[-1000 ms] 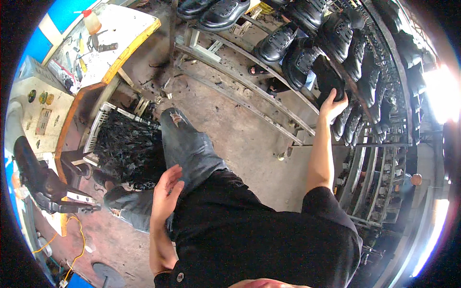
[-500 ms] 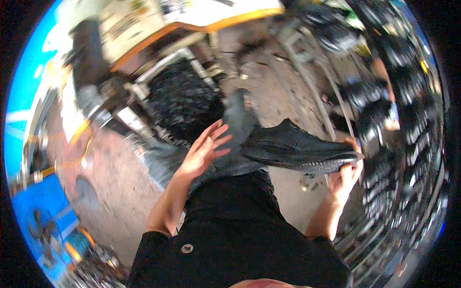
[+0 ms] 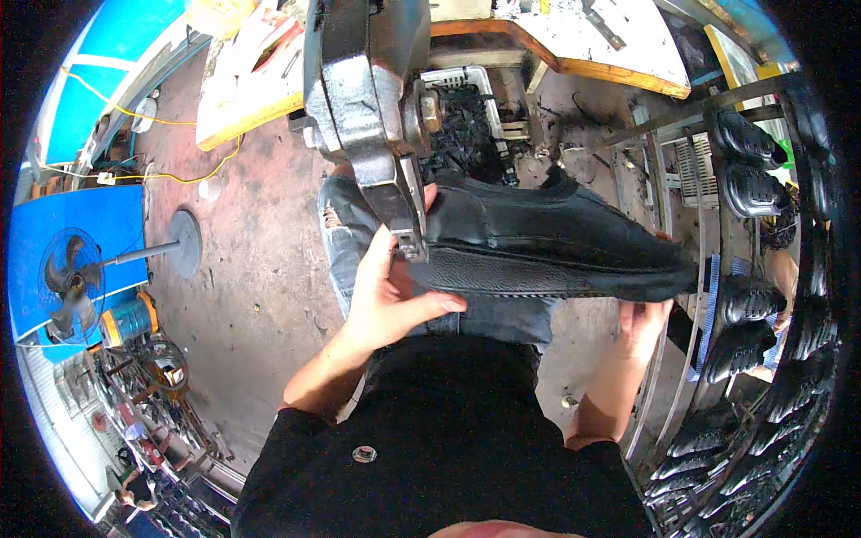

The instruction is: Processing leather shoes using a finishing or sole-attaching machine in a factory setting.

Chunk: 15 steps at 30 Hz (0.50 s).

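A black leather shoe (image 3: 538,229) lies sideways in front of me, its toe to the right and its textured side strip toward me. My right hand (image 3: 641,325) grips the toe end, fingers curled at its near edge. At the heel end my left hand (image 3: 386,300) holds the shoe, thumb stretched along the lower edge. A dark metal machine head (image 3: 363,117) comes down from the top, its narrow foot (image 3: 410,224) over the heel end. That foot covers part of my left fingers. Whether it touches the shoe, I cannot tell.
Beyond the shoe, a white crate (image 3: 466,76) holds black scraps. A wood-edged worktable (image 3: 619,76) stands behind it. Racks of black shoes (image 3: 753,193) line the right side, with a person's arm (image 3: 783,287) among them. A standing fan (image 3: 76,273) is at the left.
My view has swung so the machine head now fills the upper middle. My left hand, spread and apart from the shoe before, now holds its heel end; my right hand keeps the toe.
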Motion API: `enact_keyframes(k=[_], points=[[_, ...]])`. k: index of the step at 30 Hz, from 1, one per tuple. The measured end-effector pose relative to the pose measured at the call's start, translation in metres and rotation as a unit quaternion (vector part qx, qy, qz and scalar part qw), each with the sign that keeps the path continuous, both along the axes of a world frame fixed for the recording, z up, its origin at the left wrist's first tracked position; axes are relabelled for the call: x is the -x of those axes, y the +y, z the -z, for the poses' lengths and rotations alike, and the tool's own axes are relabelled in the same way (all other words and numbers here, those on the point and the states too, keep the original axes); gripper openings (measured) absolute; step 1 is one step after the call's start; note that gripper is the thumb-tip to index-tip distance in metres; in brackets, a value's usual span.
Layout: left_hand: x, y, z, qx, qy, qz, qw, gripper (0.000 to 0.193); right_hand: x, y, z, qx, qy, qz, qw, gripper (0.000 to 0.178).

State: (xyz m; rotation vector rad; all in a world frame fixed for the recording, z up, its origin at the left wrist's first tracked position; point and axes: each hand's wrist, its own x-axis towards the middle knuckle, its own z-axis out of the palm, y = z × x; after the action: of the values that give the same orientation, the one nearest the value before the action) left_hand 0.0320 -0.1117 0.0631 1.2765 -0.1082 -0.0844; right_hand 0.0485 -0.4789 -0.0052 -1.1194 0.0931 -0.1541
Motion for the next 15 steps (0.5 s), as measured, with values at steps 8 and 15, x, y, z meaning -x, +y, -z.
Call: enact_keyframes(k=[8,15], points=[[-0.003,-0.008,0.010,0.100,0.020,-0.059,0.993,0.114,-0.027,-0.007,-0.065,-0.020,-0.031,0.018,0.999,0.075],[0.005,0.021,0.033,0.163,0.097,-0.175,0.966,0.120,-0.046,0.051,-0.105,0.260,-0.099,-0.078,0.957,0.098]])
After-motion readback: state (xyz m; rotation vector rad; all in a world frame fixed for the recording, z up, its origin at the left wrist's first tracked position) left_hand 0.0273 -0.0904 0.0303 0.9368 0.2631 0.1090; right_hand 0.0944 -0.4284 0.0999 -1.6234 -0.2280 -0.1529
